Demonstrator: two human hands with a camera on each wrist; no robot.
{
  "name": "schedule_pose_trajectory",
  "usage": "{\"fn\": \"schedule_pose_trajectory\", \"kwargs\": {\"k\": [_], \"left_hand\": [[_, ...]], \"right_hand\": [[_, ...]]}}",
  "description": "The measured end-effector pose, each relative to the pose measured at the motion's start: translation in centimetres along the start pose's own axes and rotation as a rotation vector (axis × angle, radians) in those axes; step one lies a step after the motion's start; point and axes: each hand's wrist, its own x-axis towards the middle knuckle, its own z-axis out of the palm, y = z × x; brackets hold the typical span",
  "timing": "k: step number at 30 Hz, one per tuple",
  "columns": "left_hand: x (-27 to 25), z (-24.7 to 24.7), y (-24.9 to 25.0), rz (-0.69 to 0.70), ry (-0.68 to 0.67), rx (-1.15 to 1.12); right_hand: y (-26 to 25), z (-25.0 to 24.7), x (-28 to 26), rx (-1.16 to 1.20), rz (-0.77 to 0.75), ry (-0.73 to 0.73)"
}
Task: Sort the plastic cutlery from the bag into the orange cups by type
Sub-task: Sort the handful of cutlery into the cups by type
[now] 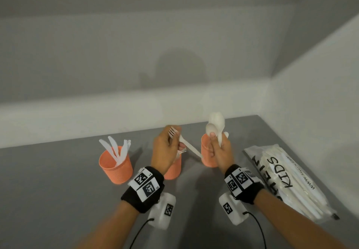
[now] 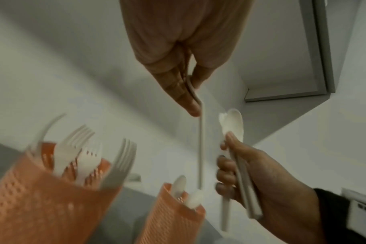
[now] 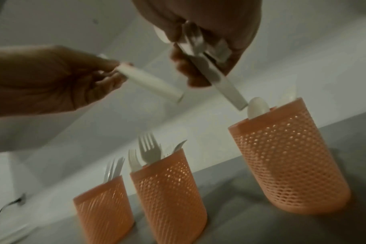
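All three cups [image 3: 286,148] hold cutlery, yet the bag [image 1: 291,180] right of them looks full. The left hand [image 1: 165,147] pinches a fork [image 1: 184,142]; the right hand [image 1: 219,151] grips spoons [image 1: 216,124].

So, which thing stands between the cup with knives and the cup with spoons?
The cup with forks stands between the knife cup and the spoon cup; the right wrist view shows it best.

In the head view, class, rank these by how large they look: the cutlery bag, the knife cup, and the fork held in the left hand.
1. Cutlery bag, largest, though nearest the camera.
2. Knife cup.
3. Fork, pinched in the left hand, smallest.
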Motion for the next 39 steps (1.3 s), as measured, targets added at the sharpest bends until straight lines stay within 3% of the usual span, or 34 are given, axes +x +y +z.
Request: {"fn": "schedule_pose_trajectory", "kwargs": {"k": [4, 10, 25, 31, 39], "left_hand": [[2.2, -2.4, 1.0, 0.144, 0.143, 0.151], [4.5, -4.0, 0.1, 0.174, 0.164, 0.372], [2.5, -3.2, -6.6, 0.084, -0.150, 0.938], [2.5, -3.0, -7.4, 0.059, -0.173, 0.976], [2.4, -1.9, -9.1, 0.093, -0.202, 0.871]], "right_hand": [[-1.1, -0.7, 2.6, 0.044, -0.003, 0.149], [-1.8, -0.4, 5.6, 0.027, -0.016, 0.208], [2.8, 1.3, 7.5, -0.030, 0.098, 0.272], [4.5, 1.4, 7.5, -0.111, 0.111, 0.236], [4.6, 0.7, 7.8, -0.309, -0.033, 0.195]]}}
